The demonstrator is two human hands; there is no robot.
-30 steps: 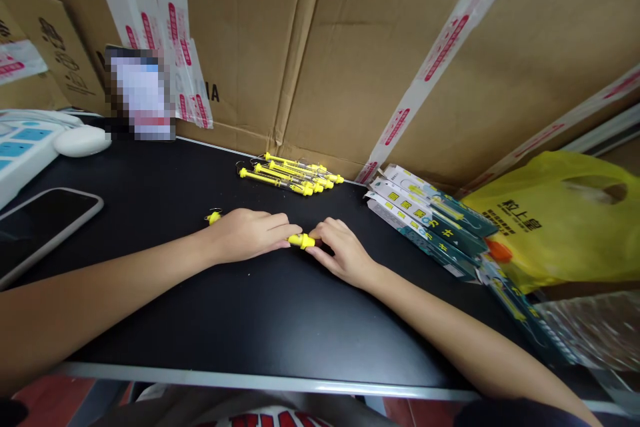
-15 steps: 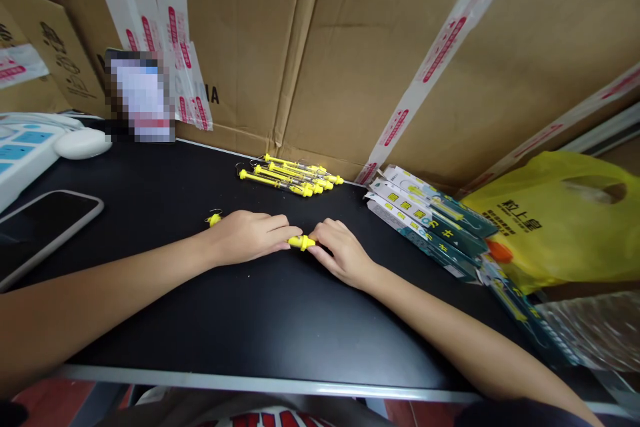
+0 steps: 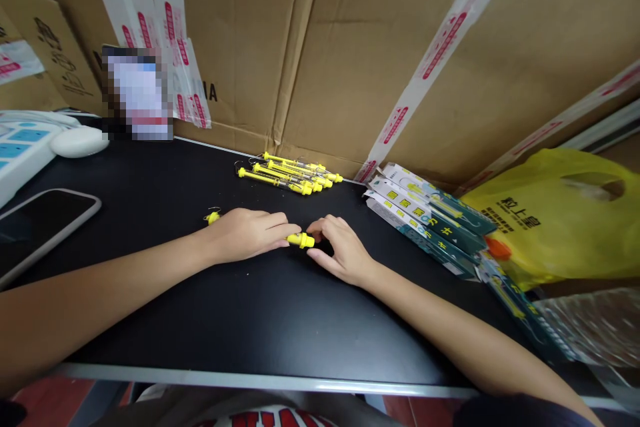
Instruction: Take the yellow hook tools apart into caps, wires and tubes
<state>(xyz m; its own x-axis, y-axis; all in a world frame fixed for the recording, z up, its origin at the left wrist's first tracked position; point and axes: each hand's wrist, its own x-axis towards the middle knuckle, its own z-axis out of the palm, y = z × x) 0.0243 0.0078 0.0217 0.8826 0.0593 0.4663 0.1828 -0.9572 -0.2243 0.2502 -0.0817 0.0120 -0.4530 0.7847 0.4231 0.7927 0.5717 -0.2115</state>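
My left hand (image 3: 247,235) is closed around a yellow tubular spring scale (image 3: 301,240), which lies crosswise under the palm. Its wire hook end sticks out at the wrist side, and the yellow cap end shows past the fingertips. Most of the tube is hidden by the hand. My right hand (image 3: 343,250) is right beside the cap end, thumb and fingers parted around it; no firm grip shows. Farther back on the black table (image 3: 280,320) lies a pile of several similar yellow spring scales (image 3: 280,175) with hooks pointing left.
Printed spring-scale boxes (image 3: 425,220) are stacked at the right, beside a yellow plastic bag (image 3: 565,220). On the left are a phone (image 3: 45,230), a white power strip (image 3: 25,147) and a white rounded device (image 3: 80,142). Large taped cartons (image 3: 240,47) wall off the back.
My right thumb and fingers have spread apart from their pinch on the scale's cap end. My left hand keeps its hold in the same place.
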